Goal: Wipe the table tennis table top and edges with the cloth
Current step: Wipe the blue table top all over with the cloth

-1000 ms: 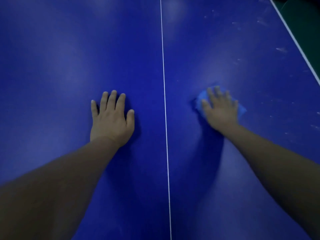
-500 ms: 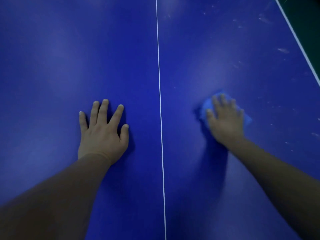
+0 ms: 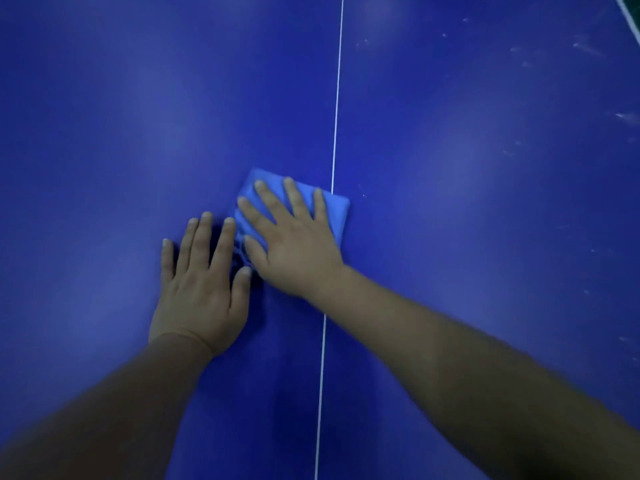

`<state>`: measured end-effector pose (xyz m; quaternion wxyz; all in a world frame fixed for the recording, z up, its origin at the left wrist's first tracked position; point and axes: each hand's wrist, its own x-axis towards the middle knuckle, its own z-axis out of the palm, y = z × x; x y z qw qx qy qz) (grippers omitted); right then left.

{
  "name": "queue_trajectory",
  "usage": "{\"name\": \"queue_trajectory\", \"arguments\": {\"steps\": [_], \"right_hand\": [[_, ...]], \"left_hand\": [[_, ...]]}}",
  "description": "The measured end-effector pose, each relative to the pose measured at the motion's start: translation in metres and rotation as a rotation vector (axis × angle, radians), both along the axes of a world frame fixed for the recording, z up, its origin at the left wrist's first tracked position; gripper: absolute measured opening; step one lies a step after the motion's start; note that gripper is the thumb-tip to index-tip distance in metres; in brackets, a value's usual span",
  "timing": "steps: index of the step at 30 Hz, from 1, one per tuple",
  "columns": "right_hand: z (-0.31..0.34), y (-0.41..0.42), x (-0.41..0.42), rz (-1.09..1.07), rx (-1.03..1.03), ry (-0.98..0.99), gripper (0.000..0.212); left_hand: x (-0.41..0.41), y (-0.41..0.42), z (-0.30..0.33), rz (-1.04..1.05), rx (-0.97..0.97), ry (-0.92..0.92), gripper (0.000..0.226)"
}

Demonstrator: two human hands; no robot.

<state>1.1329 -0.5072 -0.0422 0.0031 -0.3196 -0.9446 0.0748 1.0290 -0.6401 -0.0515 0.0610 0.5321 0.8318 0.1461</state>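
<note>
Games room or sports hall, likely: blue table tennis table (image 3: 467, 202) fills view, white centre line (image 3: 335, 116) down middle, white edge line (image 3: 628, 13) top right, dim light.

Cloth (image 3: 334, 211) mostly hidden beneath right hand (image 3: 294, 249)

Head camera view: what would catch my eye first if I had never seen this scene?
Most striking are two bare hands pressed flat on a deep blue table. The right hand, fingers spread, presses a folded light blue cloth at the thin white centre line; the left hand rests beside it. Pale smudges fleck the table's far right.
</note>
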Motion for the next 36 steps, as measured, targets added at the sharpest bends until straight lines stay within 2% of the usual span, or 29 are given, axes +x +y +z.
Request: {"name": "queue_trajectory", "arguments": {"steps": [2, 5, 7, 9, 11, 12, 14, 17, 19, 21, 24, 27, 29, 31, 34, 36], "right_hand": [[-0.003, 0.05, 0.005, -0.037, 0.002, -0.075, 0.061], [-0.005, 0.137, 0.072, -0.421, 0.09, -0.142, 0.071], [-0.002, 0.182, 0.14, -0.694, 0.083, -0.14, 0.07], [0.008, 0.2, 0.185, -0.917, -0.025, -0.116, 0.065], [0.008, 0.19, 0.181, -0.99, -0.051, -0.084, 0.063], [0.004, 0.177, 0.164, -0.93, -0.013, -0.086, 0.063], [-0.003, 0.131, 0.113, -0.675, 0.074, -0.069, 0.066], [-0.006, 0.047, 0.052, -0.125, 0.038, -0.06, 0.07], [-0.003, 0.042, 0.054, 0.056, -0.004, -0.054, 0.067], [-0.005, 0.082, 0.084, -0.016, 0.04, -0.06, 0.068], [-0.005, 0.166, 0.154, -0.425, 0.121, -0.139, 0.07], [0.009, 0.21, 0.21, -0.859, -0.017, -0.105, 0.063], [0.011, 0.201, 0.207, -0.954, -0.028, -0.068, 0.063], [0.003, 0.169, 0.18, -0.832, 0.025, -0.074, 0.063], [-0.002, 0.095, 0.147, -0.408, 0.069, -0.09, 0.069], [-0.001, 0.081, 0.151, -0.156, 0.034, -0.117, 0.068]], "left_hand": [[0.0, 0.001, -0.001, -0.017, -0.01, 0.018, 0.07], [-0.001, 0.001, 0.0, -0.033, -0.056, 0.015, 0.068], [-0.001, 0.001, 0.001, -0.04, -0.069, 0.022, 0.067], [-0.001, 0.002, 0.002, -0.041, -0.075, 0.023, 0.066], [-0.001, 0.001, 0.003, -0.046, -0.087, 0.024, 0.066], [-0.001, 0.001, 0.003, -0.046, -0.095, 0.027, 0.066], [-0.001, 0.001, 0.003, -0.046, -0.11, 0.033, 0.066], [-0.002, 0.0, 0.002, -0.045, -0.091, 0.039, 0.066], [-0.002, 0.001, 0.002, -0.049, -0.072, 0.037, 0.066], [-0.002, 0.0, 0.002, -0.049, -0.08, 0.035, 0.066], [-0.002, 0.0, 0.002, -0.046, -0.088, 0.038, 0.065], [-0.003, 0.001, 0.001, -0.046, -0.1, 0.041, 0.065], [-0.002, 0.001, 0.002, -0.044, -0.113, 0.035, 0.066], [-0.002, 0.001, 0.003, -0.044, -0.121, 0.028, 0.066], [-0.002, 0.001, 0.003, -0.045, -0.117, 0.021, 0.066], [-0.002, 0.001, 0.003, -0.047, -0.114, 0.028, 0.067]]}}
